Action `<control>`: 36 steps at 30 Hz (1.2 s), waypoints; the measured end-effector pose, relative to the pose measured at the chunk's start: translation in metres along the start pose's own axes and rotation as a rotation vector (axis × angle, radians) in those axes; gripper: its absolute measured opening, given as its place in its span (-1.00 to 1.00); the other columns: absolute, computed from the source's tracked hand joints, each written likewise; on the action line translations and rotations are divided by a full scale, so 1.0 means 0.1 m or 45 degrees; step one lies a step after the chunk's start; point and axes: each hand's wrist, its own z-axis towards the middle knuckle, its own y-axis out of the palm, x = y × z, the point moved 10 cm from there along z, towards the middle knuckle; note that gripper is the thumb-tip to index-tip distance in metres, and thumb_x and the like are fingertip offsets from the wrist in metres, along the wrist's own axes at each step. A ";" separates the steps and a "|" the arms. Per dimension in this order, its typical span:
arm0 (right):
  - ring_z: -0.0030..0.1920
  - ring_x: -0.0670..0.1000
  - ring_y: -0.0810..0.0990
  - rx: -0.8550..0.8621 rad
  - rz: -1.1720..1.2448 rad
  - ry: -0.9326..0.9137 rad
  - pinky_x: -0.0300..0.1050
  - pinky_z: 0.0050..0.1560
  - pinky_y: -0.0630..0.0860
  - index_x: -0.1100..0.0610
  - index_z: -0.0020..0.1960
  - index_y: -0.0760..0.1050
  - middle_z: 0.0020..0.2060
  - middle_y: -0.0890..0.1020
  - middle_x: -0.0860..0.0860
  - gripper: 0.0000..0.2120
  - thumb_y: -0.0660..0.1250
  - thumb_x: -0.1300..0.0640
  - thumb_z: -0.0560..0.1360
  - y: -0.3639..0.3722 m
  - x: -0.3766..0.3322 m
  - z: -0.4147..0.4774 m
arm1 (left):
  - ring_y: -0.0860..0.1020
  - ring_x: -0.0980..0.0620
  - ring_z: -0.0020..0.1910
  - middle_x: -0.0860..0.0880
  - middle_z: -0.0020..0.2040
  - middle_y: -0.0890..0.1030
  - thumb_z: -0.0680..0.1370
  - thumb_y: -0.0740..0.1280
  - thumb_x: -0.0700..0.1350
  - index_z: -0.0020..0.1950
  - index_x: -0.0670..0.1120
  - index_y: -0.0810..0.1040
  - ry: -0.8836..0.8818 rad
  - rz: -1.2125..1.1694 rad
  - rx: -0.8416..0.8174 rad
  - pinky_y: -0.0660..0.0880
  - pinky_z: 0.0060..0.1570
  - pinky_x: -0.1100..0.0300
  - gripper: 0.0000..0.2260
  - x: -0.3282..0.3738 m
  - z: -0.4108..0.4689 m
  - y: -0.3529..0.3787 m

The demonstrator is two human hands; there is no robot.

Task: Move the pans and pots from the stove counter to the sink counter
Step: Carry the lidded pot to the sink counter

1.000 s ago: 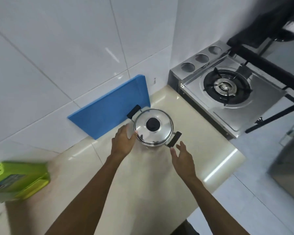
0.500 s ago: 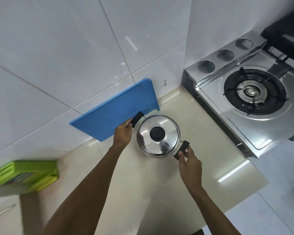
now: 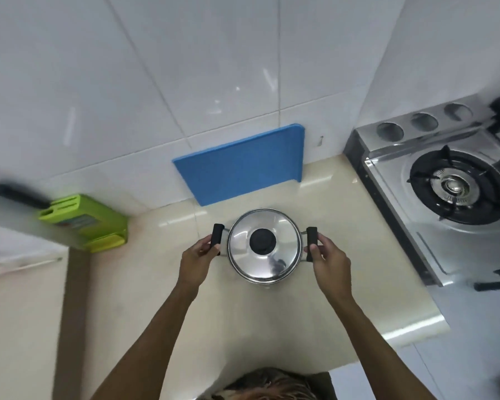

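Observation:
A steel pot (image 3: 283, 249) with a shiny lid and a black knob is over the beige counter (image 3: 272, 321), in the middle of the view. It has two black side handles. My left hand (image 3: 197, 264) grips the left handle. My right hand (image 3: 329, 264) grips the right handle. Whether the pot's base rests on the counter or hangs just above it cannot be told.
A blue cutting board (image 3: 240, 166) leans on the tiled wall behind the pot. A green knife block (image 3: 84, 223) stands at the left. A steel gas stove (image 3: 456, 186) with a black burner lies at the right. The counter's front edge runs near my body.
Both hands closed on the pot's handles. The pot turned so its handles lie left and right, and the view swung so the stove sits farther right.

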 end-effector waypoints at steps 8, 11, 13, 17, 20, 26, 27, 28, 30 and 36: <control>0.06 -0.04 0.70 -0.232 0.117 -0.320 -0.26 0.02 0.52 -0.02 0.30 0.63 0.01 0.77 -0.08 -0.73 0.27 0.10 0.66 0.97 -1.14 -1.19 | 0.62 0.24 -0.09 0.14 -0.04 0.73 0.55 0.46 -0.14 0.18 0.08 0.67 0.206 -0.230 0.410 0.50 -0.01 0.23 -0.77 -0.33 -1.42 -1.97; -0.01 -0.20 0.68 -0.335 0.149 -0.462 -0.49 -0.07 0.45 -0.11 0.23 0.64 -0.09 0.77 -0.17 -0.76 0.27 0.10 0.66 1.47 -1.67 -1.77 | 0.66 0.18 0.02 0.16 0.01 0.74 0.55 0.47 -0.11 0.20 0.07 0.67 0.243 -0.331 0.617 0.55 0.03 0.30 -0.76 -0.57 -2.00 -2.80; -0.03 -0.23 0.68 -0.409 0.179 -0.550 -0.53 -0.10 0.44 -0.09 0.23 0.64 -0.13 0.77 -0.18 -0.75 0.28 0.12 0.66 1.88 -2.01 -2.26 | 0.67 0.13 0.08 0.09 0.09 0.74 0.55 0.47 -0.09 0.27 -0.02 0.66 0.260 -0.372 0.738 0.56 0.08 0.20 -0.71 -0.82 -2.44 -3.38; -0.03 -0.26 0.68 -0.570 0.273 -0.690 -0.46 -0.07 0.48 -0.05 0.27 0.64 -0.12 0.78 -0.16 -0.75 0.29 0.10 0.66 2.73 -2.54 -3.29 | 0.66 0.11 0.10 0.09 0.09 0.73 0.54 0.47 -0.04 0.31 -0.02 0.64 0.262 -0.447 1.013 0.56 0.12 0.16 -0.67 -1.35 -3.40 -4.45; -0.02 -0.19 0.71 -0.735 0.291 -0.728 -0.36 0.01 0.54 0.02 0.30 0.64 -0.11 0.79 -0.12 -0.73 0.31 0.11 0.65 3.46 -2.78 -4.05 | 0.66 0.17 0.08 0.12 0.05 0.74 0.56 0.45 -0.04 0.26 0.02 0.67 0.252 -0.482 1.176 0.54 0.07 0.24 -0.73 -1.74 -4.11 -5.14; 0.09 -0.04 0.71 -1.054 0.181 -0.873 -0.04 0.23 0.60 0.07 0.29 0.66 0.04 0.78 -0.03 -0.73 0.31 0.12 0.64 4.84 -3.09 -5.75 | 0.61 0.39 -0.01 0.36 -0.07 0.68 0.54 0.45 0.03 0.09 0.26 0.67 0.113 -0.505 1.564 0.45 -0.01 0.32 -0.84 -2.57 -5.47 -6.31; 0.09 -0.05 0.71 -1.106 0.159 -0.897 -0.13 0.18 0.60 0.07 0.29 0.66 0.04 0.78 -0.04 -0.72 0.30 0.11 0.63 5.04 -3.11 -6.02 | 0.61 0.39 -0.01 0.35 -0.07 0.69 0.54 0.45 0.03 0.12 0.21 0.69 0.089 -0.531 1.623 0.46 0.01 0.29 -0.83 -2.74 -5.66 -6.46; 0.09 -0.06 0.71 -1.159 0.132 -0.923 -0.22 0.12 0.57 0.06 0.30 0.65 0.05 0.78 -0.04 -0.71 0.30 0.11 0.63 5.24 -3.12 -6.29 | 0.61 0.40 -0.01 0.35 -0.07 0.70 0.54 0.46 0.03 0.13 0.19 0.69 0.062 -0.555 1.675 0.47 0.03 0.27 -0.82 -2.90 -5.83 -6.61; 0.11 -0.07 0.71 -1.250 0.091 -0.963 -0.22 0.12 0.57 0.06 0.33 0.63 0.08 0.77 -0.02 -0.69 0.29 0.09 0.64 5.60 -3.16 -6.75 | 0.62 0.37 0.01 0.27 -0.04 0.72 0.54 0.46 0.02 0.14 0.17 0.70 0.008 -0.586 1.757 0.51 0.08 0.21 -0.81 -3.19 -6.10 -6.86; 0.09 -0.14 0.69 -1.440 0.015 -1.048 -0.40 0.07 0.49 0.07 0.33 0.63 0.11 0.76 -0.02 -0.71 0.31 0.10 0.64 6.81 -3.23 -7.95 | 0.66 0.17 0.06 0.14 0.03 0.73 0.55 0.45 0.00 0.17 0.15 0.71 -0.132 -0.707 1.900 0.56 0.19 -0.02 -0.79 -4.16 -6.50 -7.71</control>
